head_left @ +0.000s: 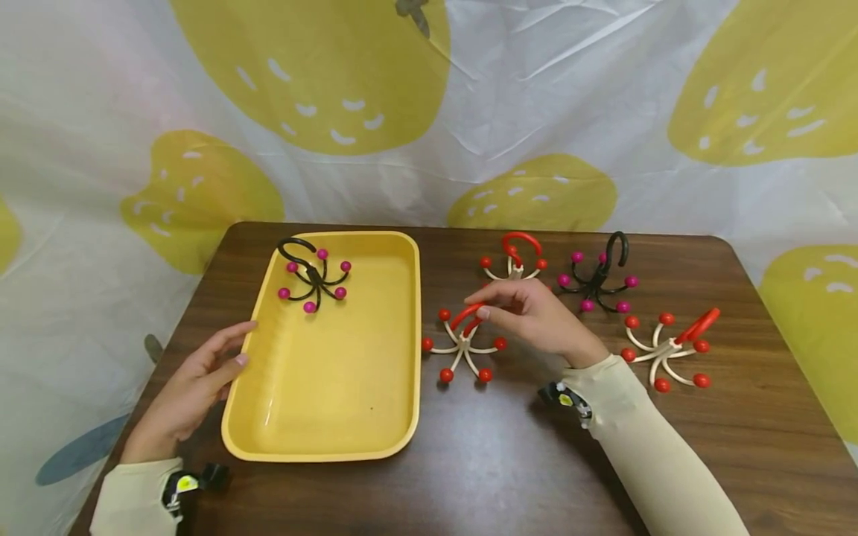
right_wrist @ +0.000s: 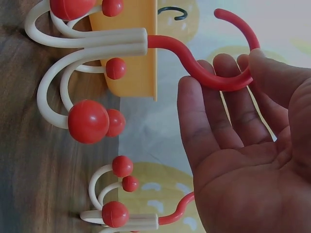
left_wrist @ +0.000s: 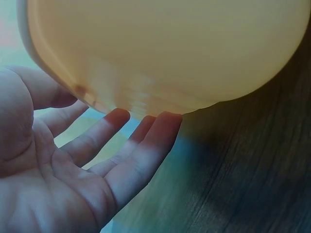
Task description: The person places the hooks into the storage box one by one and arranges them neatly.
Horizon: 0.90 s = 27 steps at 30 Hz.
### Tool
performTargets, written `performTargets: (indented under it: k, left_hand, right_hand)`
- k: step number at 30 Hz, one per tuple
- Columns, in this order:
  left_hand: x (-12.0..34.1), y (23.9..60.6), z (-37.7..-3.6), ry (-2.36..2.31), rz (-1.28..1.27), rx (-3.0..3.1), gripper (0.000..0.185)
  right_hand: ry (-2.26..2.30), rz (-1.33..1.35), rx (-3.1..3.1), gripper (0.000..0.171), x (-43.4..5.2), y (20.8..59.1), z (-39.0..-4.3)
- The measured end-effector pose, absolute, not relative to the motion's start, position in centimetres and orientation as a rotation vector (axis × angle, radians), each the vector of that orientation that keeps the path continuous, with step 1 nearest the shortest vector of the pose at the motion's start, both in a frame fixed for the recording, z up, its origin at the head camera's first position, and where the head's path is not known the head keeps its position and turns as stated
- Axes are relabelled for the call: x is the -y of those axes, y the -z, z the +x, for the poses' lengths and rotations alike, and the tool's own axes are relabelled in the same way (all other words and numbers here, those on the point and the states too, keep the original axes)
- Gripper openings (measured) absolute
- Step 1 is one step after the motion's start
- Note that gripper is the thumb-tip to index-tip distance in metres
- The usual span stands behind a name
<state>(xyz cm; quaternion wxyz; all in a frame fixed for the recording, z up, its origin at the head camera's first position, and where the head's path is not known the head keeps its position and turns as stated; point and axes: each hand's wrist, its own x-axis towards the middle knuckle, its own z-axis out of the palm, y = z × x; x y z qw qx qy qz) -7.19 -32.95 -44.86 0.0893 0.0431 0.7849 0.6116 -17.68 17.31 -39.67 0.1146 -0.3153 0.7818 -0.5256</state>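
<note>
The left hand [head_left: 194, 383] rests with straight fingers against the yellow tray [head_left: 395, 342]. The right hand [head_left: 536, 313] pinches the red hook of a white hanger [head_left: 464, 344] standing on the table [head_left: 496, 461] just beside the tray. I count five hangers: three white-red, two black-pink, one inside the tray. No writing is readable.

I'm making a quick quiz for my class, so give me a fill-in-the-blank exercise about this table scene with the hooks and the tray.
1. The yellow tray holds ____ black hook with pink balls.
2. The right hand pinches the ____ hook top of a white hanger.
3. The left hand touches the tray's ____ side with straight fingers.
4. Outside the tray, on the brown table, stand ____ hangers in all.

Missing words: one; red; left; four
</note>
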Motion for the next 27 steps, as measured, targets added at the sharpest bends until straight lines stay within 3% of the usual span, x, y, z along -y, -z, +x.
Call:
performTargets:
  k: [27]
  left_hand:
    - [32.8,44.7,-7.0,-1.749,0.142,-2.382,0.054]
  right_hand:
    - [1.526,-0.788,-2.455,0.019,-18.0,37.5,-17.6]
